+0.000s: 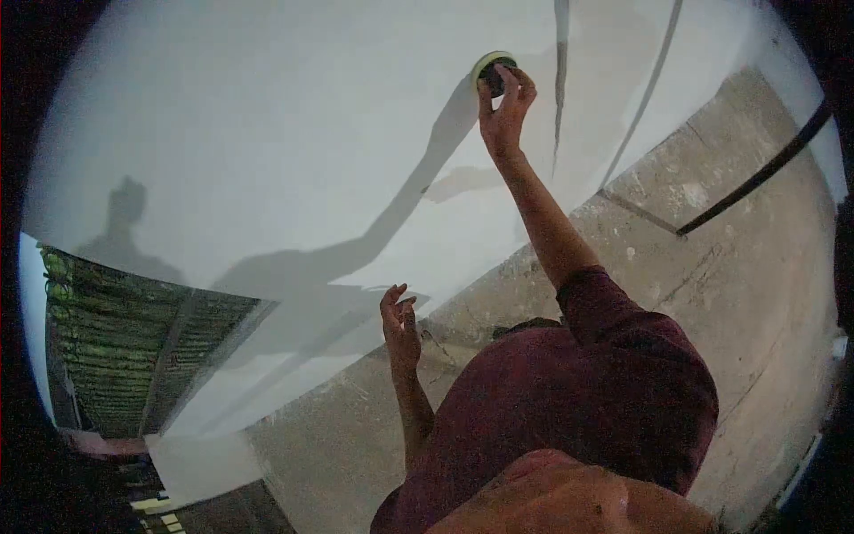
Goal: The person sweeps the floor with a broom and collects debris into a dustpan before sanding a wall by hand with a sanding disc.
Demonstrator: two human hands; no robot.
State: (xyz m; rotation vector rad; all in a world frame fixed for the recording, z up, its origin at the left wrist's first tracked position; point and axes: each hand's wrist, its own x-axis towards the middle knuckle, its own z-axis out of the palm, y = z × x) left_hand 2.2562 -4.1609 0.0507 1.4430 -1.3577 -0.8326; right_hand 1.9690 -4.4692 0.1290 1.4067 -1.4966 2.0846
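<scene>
My right hand (505,102) reaches up at the end of a stretched arm, its fingers closed round the back of a round hand pad (486,68). The pad has a dark back and a pale yellow-green rim. Its face is turned to the white wall (267,116) and appears pressed against it, so that side is hidden. Lower down, my left hand (400,325) is raised near the foot of the wall. Its fingers are loosely bent and apart, with nothing visible in them.
Shadows of my head and arm fall across the wall. A bare, stained concrete floor (747,240) lies on the right. A dark pole-like strip (756,182) crosses the upper right. Green slatted or leafy covering (116,338) fills an opening at the lower left.
</scene>
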